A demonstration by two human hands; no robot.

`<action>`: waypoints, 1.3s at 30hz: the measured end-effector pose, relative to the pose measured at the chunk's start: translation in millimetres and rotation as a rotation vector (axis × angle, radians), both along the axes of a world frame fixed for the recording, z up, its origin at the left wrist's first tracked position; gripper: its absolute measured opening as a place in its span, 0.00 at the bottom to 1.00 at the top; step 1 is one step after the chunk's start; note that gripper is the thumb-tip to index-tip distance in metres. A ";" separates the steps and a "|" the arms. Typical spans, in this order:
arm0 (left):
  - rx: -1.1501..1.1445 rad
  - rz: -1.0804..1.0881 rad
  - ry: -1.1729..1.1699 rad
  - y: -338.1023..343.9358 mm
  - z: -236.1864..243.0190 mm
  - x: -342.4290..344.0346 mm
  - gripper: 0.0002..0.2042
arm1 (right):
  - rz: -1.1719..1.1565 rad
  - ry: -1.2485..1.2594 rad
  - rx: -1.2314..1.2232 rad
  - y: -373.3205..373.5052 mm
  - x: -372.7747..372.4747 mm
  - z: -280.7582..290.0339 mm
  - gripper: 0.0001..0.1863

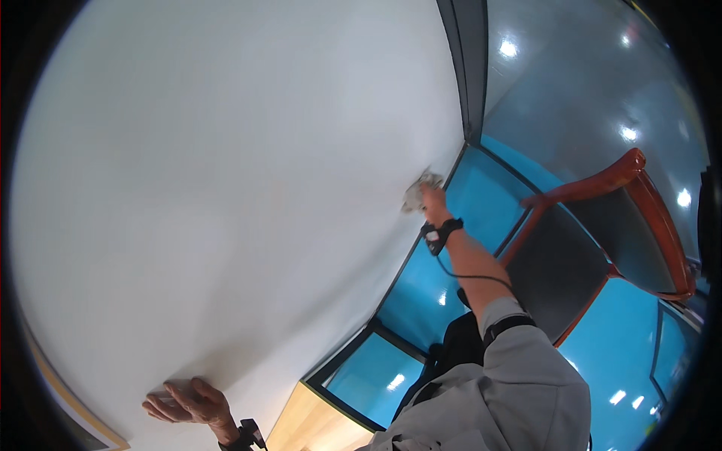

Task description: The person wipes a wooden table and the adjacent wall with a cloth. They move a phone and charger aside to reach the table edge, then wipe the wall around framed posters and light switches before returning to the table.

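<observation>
A broad white flat surface (226,150) fills the left and middle of the view. My right hand (434,201) is closed on a crumpled grey-white cloth (414,197), which it presses against the white surface close to its dark right edge. Down at the lower left, my left hand (189,403) is at the white surface with its fingers outstretched and nothing in it. Each wrist wears a black strap with a small device, and a cable runs along my right forearm.
To the right, a chair (556,263) with a reddish wooden frame and dark padding stands on the bright blue floor (602,323). A dark post (468,68) rises at the top, beside a grey glossy area. Light wood (320,421) shows at the bottom.
</observation>
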State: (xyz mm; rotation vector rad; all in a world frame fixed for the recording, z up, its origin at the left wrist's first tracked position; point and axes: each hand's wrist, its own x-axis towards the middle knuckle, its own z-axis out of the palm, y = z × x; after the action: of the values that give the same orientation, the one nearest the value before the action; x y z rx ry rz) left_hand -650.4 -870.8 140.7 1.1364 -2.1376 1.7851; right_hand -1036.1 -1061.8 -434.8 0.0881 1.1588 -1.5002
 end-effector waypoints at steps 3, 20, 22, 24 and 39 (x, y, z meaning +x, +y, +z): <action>-0.001 -0.012 0.002 -5.2 -4.9 1.2 0.25 | 0.152 0.451 0.076 -44.1 -83.4 0.7 0.29; 0.051 0.005 0.125 1.9 -12.6 9.0 0.23 | -0.318 0.808 -0.536 -109.9 -150.9 418.9 0.22; 0.049 -0.033 0.144 -2.5 -11.2 5.1 0.22 | -0.351 1.108 -0.554 -93.1 -125.1 443.4 0.22; 0.044 -0.032 0.151 -0.7 -12.7 7.0 0.22 | -0.335 1.307 -0.771 -60.1 -82.3 473.6 0.26; 0.206 -0.111 0.364 12.0 -1.3 -8.6 0.21 | -0.379 1.708 -1.229 29.3 50.0 544.0 0.25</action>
State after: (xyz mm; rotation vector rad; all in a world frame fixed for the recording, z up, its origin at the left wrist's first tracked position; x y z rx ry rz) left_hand -659.0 -858.8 139.4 1.2463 -2.1438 1.2225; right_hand -986.1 -1032.5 109.2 -2.2547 1.1035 -2.3509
